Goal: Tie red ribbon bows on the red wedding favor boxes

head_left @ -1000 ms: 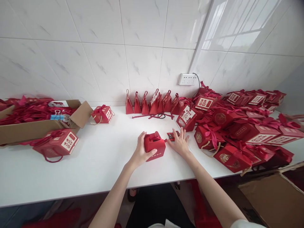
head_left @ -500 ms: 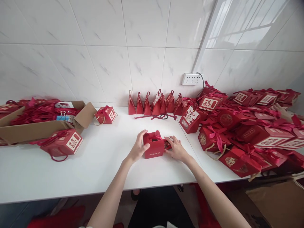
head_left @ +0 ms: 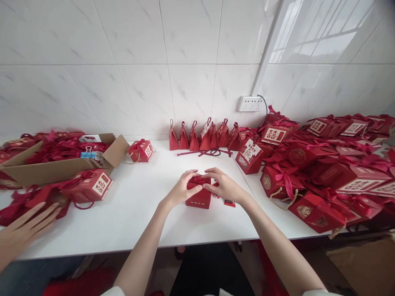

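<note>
In the middle of the white table, a red gift box (head_left: pixel 197 200) with pale lettering on its front stands upright before me. My left hand (head_left: pixel 182 191) grips its left side and upper edge, thumb along the front. From the right, my right hand (head_left: pixel 226 188) curls over the box's top, its thumb near the left thumb. The fingers hide most of the top, where a bit of ribbon shows. Just under the right hand, a small red packet (head_left: pixel 229 202) with dark print lies beside the box.
Ribboned red boxes (head_left: pixel 321 164) are heaped at right. Several pointed red boxes (head_left: pixel 200 139) line the wall near a power strip (head_left: pixel 249 103) and loose ribbons (head_left: pixel 203 153). Leftward are a cardboard carton (head_left: pixel 61 166) of ribbons, finished boxes (head_left: pixel 97 187) and another person's hand (head_left: pixel 33 226) on a box.
My right hand has moved from the small packet up onto the gift box's top, uncovering the packet. Another person's hand with a red box has appeared at far left; a hand at far right is gone.
</note>
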`<state>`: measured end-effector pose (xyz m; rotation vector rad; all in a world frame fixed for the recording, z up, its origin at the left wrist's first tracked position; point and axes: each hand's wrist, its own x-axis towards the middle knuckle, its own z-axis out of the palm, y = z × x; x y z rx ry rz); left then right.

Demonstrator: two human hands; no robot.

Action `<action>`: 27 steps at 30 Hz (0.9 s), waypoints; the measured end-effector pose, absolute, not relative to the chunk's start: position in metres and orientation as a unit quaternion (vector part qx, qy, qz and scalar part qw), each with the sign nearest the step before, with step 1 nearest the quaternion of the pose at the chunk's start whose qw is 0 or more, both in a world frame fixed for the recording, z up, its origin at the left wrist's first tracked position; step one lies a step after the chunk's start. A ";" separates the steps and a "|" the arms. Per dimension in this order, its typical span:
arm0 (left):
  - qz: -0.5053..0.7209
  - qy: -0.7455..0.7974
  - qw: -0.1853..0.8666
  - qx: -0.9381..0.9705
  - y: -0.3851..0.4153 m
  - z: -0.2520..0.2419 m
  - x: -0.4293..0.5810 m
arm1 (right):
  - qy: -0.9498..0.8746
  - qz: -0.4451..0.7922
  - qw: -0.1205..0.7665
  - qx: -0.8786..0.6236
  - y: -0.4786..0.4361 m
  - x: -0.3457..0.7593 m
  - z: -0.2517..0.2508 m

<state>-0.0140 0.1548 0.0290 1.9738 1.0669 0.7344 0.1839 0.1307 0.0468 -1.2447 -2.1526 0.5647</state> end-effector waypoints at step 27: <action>0.289 0.399 0.297 0.818 0.108 0.019 -0.004 | -0.756 0.275 0.316 -0.503 0.133 0.179 0.047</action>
